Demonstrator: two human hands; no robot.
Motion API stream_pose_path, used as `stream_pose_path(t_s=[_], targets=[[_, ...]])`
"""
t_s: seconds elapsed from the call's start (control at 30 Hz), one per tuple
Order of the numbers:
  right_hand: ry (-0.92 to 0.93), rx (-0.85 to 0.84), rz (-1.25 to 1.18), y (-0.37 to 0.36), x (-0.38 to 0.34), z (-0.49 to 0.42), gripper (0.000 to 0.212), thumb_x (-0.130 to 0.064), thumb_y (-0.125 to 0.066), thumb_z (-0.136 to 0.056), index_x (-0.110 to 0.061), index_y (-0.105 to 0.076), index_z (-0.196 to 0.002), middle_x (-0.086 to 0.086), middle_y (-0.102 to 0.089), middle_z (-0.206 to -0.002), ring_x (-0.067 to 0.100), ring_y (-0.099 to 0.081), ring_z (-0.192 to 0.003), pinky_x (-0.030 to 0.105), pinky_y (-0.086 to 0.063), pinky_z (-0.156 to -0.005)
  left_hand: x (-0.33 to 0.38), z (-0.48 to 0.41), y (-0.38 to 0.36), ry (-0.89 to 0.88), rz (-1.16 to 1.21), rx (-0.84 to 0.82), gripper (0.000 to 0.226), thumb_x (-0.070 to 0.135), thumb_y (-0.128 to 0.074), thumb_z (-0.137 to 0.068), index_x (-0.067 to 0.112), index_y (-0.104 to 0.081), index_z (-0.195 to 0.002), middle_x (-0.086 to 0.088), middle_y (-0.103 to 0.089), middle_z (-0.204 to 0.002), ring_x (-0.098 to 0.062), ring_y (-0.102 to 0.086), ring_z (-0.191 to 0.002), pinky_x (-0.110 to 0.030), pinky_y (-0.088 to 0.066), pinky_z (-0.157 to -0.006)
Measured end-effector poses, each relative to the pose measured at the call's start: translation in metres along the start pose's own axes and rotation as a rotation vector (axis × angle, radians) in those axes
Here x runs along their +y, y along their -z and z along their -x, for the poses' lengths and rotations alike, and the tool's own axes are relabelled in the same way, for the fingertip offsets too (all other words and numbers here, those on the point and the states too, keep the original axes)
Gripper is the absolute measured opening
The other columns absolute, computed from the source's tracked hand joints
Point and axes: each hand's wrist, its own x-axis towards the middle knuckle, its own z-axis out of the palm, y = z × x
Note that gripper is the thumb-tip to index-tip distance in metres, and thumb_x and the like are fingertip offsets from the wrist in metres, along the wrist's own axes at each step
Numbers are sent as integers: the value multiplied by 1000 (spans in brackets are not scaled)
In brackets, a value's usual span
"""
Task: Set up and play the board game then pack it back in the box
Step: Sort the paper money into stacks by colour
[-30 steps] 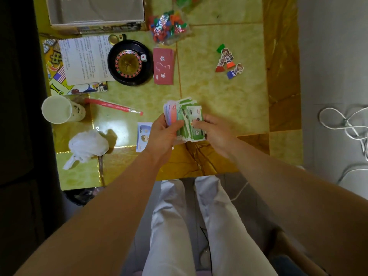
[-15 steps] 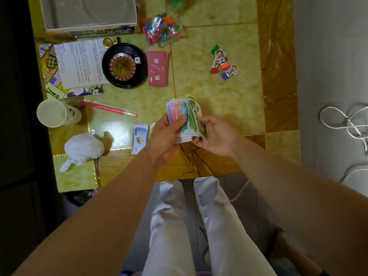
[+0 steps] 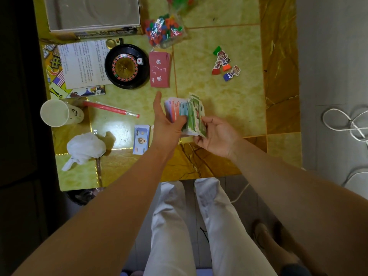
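1. Setup step, sorting money: fan of coloured paper play banknotes (image 3: pixel 184 110) held over the near edge of the yellow tiled worktop (image 3: pixel 219 108).
2. Left hand (image 3: pixel 166 126) clamps the pink-orange end under its thumb; right hand (image 3: pixel 216 136) pinches the green notes.
3. Next, likely: separate the greens and lay them beside the blue banknote pile (image 3: pixel 141 139).

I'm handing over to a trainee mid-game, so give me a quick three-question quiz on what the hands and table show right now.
1. True or false: the roulette wheel lies left of the red card deck.
2. The left hand grips: A) nothing, B) fanned play money, C) a pen.
3. What colour are the notes that the right hand pinches?
Key: 1 true; 2 B; 3 green.
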Motion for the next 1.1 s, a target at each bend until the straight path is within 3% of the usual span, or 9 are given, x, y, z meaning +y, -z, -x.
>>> stream_pose_path(t_s=[0.07,0.17,0.27,0.43,0.5,0.63,0.83,0.93,1.1], targets=[[45,31,-21,3,-1,-1,29,-20,-39,-97,-12,-56,-119,5,-64,-98,14,-57,-81,22,-44,-60,-1,-2,3,-90,-86,-7,61,-6,-53,-85,29,-42,-133,-13,-56,-122,-32,-62,-108,-55,-56,-82],[75,13,-6,6,-5,1,28,-19,-39,-97,-13,-56,-118,4,-65,-94,13,-59,-80,23,-45,-63,3,0,0,-68,-248,16,30,-5,-46,-89,13,-69,-95,-4,-67,-93,-27,-65,-92,-57,-54,-83],[90,-24,84,6,-7,1,26,-17,-40,-97,-13,-56,-117,5,-66,-96,15,-63,-85,29,-50,-79,7,3,-6,5,-255,3,29,-1,-44,-94,2,-72,-90,-12,-69,-83,-27,-64,-82,-50,-56,-81],[127,-2,219,6,-6,-3,28,-15,-42,-99,-9,-54,-123,9,-65,-104,22,-61,-98,45,-39,-107,7,4,-10,31,-204,-42,24,8,-62,-90,-11,-65,-75,-14,-63,-72,-22,-61,-69,-40,-56,-68],[148,-6,214,6,-6,-2,26,-15,-43,-98,-10,-57,-119,9,-66,-106,23,-61,-99,46,-40,-106,3,2,-7,12,-222,-36,23,8,-71,-84,-9,-63,-69,-9,-63,-64,-17,-60,-62,-32,-55,-60],[155,-26,169,6,-6,2,24,-14,-41,-99,-13,-58,-116,6,-67,-104,19,-63,-95,39,-46,-97,2,3,-5,37,-169,-18,40,17,-77,-80,-19,-60,-82,-37,-63,-86,-29,-63,-71,-50,-57,-68],[95,-40,-75,4,-5,4,29,-17,-37,-98,-10,-60,-115,9,-70,-103,19,-65,-96,35,-50,-95,3,10,-11,31,-72,-97,15,13,-63,-91,3,-72,-85,-11,-73,-80,-25,-70,-73,-37,-60,-70],[116,-23,-1,7,-4,2,28,-16,-38,-99,-10,-58,-118,8,-66,-107,20,-61,-99,40,-38,-109,3,10,-12,31,-78,-83,14,12,-62,-91,3,-72,-87,-9,-74,-79,-23,-70,-72,-36,-61,-67],[240,73,259,9,-2,1,19,-12,-47,-99,-9,-61,-112,6,-67,-98,14,-66,-85,36,-53,-84,-4,7,-11,2,-155,-74,22,11,-59,-94,-6,-70,-87,-20,-71,-84,-31,-67,-79,-44,-59,-75]])
